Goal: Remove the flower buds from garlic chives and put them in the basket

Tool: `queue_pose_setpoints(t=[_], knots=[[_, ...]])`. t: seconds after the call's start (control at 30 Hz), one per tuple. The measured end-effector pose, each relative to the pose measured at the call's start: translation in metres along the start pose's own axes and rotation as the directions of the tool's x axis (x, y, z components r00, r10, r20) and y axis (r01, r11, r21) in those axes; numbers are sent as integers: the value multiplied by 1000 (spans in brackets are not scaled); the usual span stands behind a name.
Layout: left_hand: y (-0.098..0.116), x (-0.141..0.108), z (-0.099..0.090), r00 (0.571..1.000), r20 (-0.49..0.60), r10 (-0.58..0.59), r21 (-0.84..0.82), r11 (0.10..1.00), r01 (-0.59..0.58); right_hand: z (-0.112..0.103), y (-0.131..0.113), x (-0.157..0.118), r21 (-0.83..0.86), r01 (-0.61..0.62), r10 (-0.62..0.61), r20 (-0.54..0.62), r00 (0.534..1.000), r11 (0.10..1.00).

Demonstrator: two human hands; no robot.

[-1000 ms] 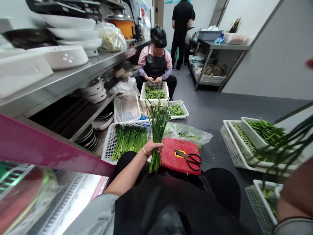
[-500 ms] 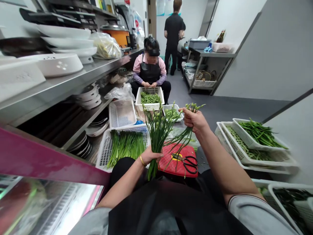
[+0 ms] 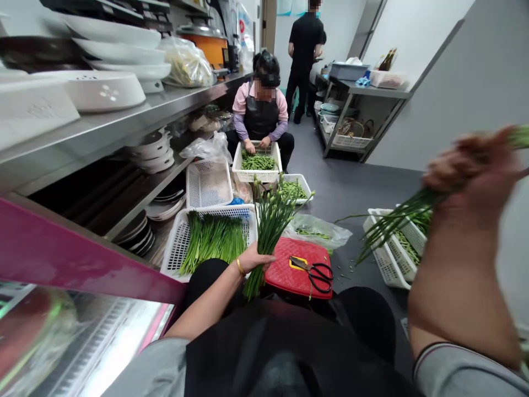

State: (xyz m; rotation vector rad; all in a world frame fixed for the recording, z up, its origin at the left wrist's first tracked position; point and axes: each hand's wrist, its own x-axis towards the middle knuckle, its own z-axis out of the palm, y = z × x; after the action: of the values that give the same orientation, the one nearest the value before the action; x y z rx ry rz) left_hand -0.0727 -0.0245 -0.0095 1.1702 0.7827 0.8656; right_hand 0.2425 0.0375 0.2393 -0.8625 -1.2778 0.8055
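My left hand (image 3: pixel 257 258) is wrapped round the lower stalks of an upright bunch of flowering chives (image 3: pixel 273 218), buds at the top. Far out to the right, my right hand (image 3: pixel 467 165) is raised and closed on a smaller bunch of flowering chives (image 3: pixel 386 226); it is blurred, with the stalks trailing down to the left and the buds at the right edge. Between my knees lies a red quilted pad (image 3: pixel 285 275). Black-handled scissors (image 3: pixel 318 275) rest on it, touched by neither hand.
A white basket (image 3: pixel 171 248) of cut green stalks stands left of my knees. Stacked white baskets (image 3: pixel 386 270) with green vegetables stand on the right. Facing me, a seated person (image 3: pixel 261 110) handles green pieces in a basket (image 3: pixel 256 176). A steel shelf (image 3: pixel 177 113) runs along the left.
My right hand has swung far to the right, carrying its small bunch away from the larger one. My left hand keeps its bunch, now leaning slightly right. The seated person's hands have moved into the basket.
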Motion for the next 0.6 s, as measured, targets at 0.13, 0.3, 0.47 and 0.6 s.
queue_pose_setpoints(t=[0.13, 0.3, 0.47, 0.6], knots=[[0, 3, 6, 1000, 14, -6, 71, 997, 5, 73, 52, -27, -76, -375, 383, 155, 911, 924], [6, -1, 10, 1000, 25, 10, 116, 993, -13, 108, 86, -37, -67, -372, 378, 179, 908, 926], [9, -5, 4, 999, 43, 14, 118, 993, -19, 70, 49, -14, 214, -150, 161, -39, 986, 965], [-1, -7, -1, 997, 72, -6, 147, 989, -5, 1, 1, 12, 122, 124, -102, -170, 980, 985]])
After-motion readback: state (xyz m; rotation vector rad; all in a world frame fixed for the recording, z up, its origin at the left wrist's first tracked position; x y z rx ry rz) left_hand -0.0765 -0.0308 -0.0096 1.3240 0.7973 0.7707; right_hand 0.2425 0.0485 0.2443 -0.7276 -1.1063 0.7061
